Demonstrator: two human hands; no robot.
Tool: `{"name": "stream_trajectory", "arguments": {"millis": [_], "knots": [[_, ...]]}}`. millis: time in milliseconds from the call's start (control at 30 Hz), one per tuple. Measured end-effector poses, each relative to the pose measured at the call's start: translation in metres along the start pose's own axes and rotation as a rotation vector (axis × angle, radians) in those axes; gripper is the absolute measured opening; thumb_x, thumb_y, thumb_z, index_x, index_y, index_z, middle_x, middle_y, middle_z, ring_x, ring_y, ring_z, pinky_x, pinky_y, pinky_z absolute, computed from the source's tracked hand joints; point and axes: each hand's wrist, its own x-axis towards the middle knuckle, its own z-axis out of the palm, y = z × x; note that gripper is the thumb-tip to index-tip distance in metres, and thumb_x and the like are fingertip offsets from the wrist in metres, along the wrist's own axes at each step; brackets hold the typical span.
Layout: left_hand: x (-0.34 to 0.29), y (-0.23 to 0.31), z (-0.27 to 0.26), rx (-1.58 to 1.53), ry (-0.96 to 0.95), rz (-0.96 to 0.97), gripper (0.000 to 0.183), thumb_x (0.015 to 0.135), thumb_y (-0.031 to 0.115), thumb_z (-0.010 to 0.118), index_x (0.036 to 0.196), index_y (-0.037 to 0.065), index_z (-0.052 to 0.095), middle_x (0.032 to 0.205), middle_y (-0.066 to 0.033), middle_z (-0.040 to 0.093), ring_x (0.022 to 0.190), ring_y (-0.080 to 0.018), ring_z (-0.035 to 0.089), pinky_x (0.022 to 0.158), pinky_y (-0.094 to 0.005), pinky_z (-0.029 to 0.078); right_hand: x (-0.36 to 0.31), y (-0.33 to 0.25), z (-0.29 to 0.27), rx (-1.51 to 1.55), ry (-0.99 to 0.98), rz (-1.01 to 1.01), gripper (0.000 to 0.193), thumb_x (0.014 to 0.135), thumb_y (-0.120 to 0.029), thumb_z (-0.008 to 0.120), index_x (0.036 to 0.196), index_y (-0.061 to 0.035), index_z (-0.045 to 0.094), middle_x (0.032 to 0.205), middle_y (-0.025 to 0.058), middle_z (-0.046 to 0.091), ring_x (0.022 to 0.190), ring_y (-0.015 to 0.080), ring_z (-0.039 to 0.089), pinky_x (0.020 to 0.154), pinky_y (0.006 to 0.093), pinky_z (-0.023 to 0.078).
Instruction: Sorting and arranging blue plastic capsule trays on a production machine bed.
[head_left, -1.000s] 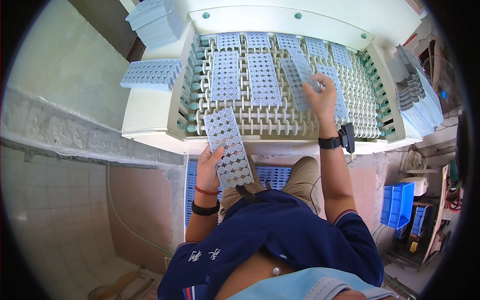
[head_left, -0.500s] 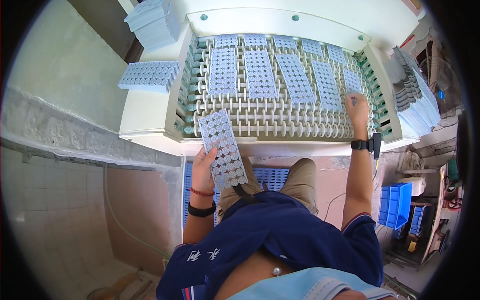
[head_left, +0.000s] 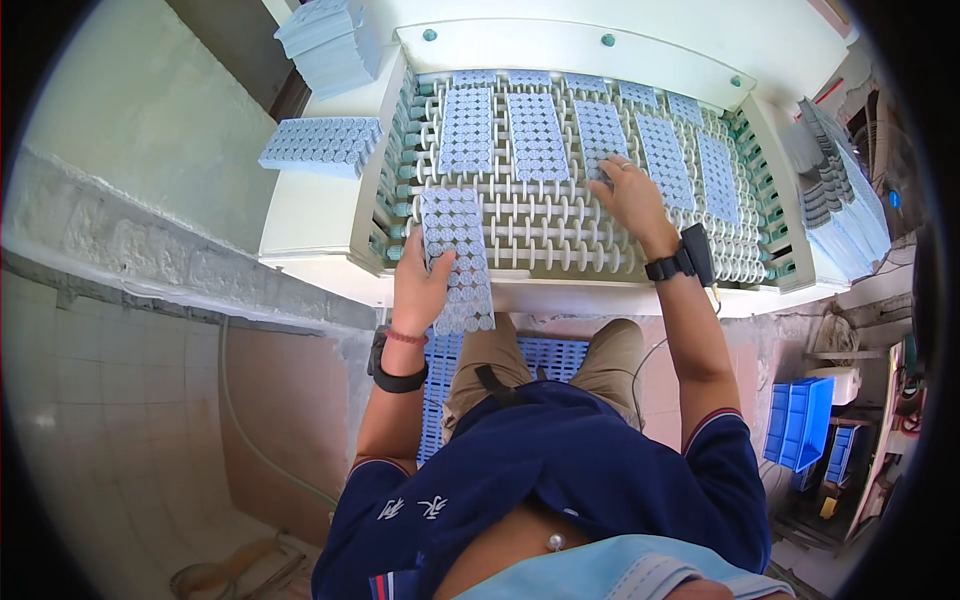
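Over the near left edge of the roller conveyor [head_left: 560, 225], a pale blue panel of joined discs [head_left: 462, 270] slants lengthwise toward the person, its far end above the wheels. The left hand [head_left: 422, 283] grasps it by the left side — thumb across the face, fingers largely hidden. The right hand [head_left: 632, 200] reaches to the near end of the middle panel [head_left: 600, 132] in a row of five on the wheels, fingers bent; whether they pinch it, I cannot tell. Beyond that row lies another, partly visible — then, left of the conveyor, a low stack [head_left: 322, 145] and a taller stack [head_left: 328, 50]; on the right, a leaning stack [head_left: 838, 200]. Blue bins [head_left: 798, 423] sit lower right.
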Motion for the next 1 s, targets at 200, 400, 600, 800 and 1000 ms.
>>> {"name": "stream_trajectory", "arguments": {"millis": [200, 400, 600, 800, 1000], "knots": [[-0.003, 0.025, 0.021, 1.056, 0.306, 0.389, 0.063, 0.076, 0.011, 0.067, 0.128, -0.006, 0.035, 0.121, -0.0283, 0.047, 0.117, -0.0406, 0.042, 0.094, -0.0453, 0.036, 0.009, -0.003, 0.0, -0.007, -0.021, -0.013, 0.038, 0.08, -0.032, 0.063, 0.103, -0.0015, 0.062, 0.111, 0.0182, 0.059, 0.097, 0.0329, 0.058, 0.084, 0.0388, 0.047], [-0.03, 0.024, 0.015, 1.204, -0.013, 0.473, 0.06, 0.076, 0.033, 0.068, 0.123, 0.002, 0.048, 0.13, -0.0215, 0.042, 0.125, -0.04, 0.035, 0.101, -0.054, 0.027, 0.021, -0.046, -0.017, 0.14, -0.004, -0.128, 0.039, 0.077, -0.031, 0.068, 0.101, 0.0002, 0.062, 0.105, 0.0195, 0.061, 0.095, 0.0342, 0.058, 0.081, 0.04, 0.047], [-0.02, 0.017, 0.019, 1.15, -0.065, 0.422, 0.062, 0.079, 0.043, 0.062, 0.123, 0.002, 0.047, 0.131, -0.0209, 0.042, 0.126, -0.041, 0.033, 0.102, -0.0572, 0.023, 0.048, -0.118, -0.032, 0.389, -0.021, -0.298, 0.044, 0.077, -0.033, 0.069, 0.103, 0.0022, 0.06, 0.102, 0.0197, 0.061, 0.099, 0.0356, 0.057, 0.083, 0.0391, 0.046], [-0.032, 0.022, 0.008, 1.077, -0.037, 0.436, 0.064, 0.08, 0.044, 0.06, 0.123, 0.0, 0.045, 0.131, -0.0252, 0.039, 0.126, -0.0441, 0.031, 0.102, -0.0578, 0.024, 0.09, -0.215, -0.01, 0.458, 0.022, -0.489, 0.072, 0.072, -0.049, 0.068, 0.115, 0.0066, 0.052, 0.115, 0.0259, 0.054, 0.108, 0.0373, 0.052, 0.092, 0.0395, 0.041], [-0.057, 0.033, -0.004, 0.953, 0.005, 0.435, 0.058, 0.078, 0.033, 0.067, 0.12, -0.002, 0.047, 0.13, -0.0255, 0.04, 0.126, -0.0441, 0.032, 0.101, -0.0522, 0.03, 0.13, -0.268, 0.023, 0.287, 0.094, -0.474, 0.083, 0.065, -0.054, 0.07, 0.112, 0.0116, 0.051, 0.106, 0.0286, 0.057, 0.101, 0.0374, 0.057, 0.085, 0.0396, 0.047]]}}
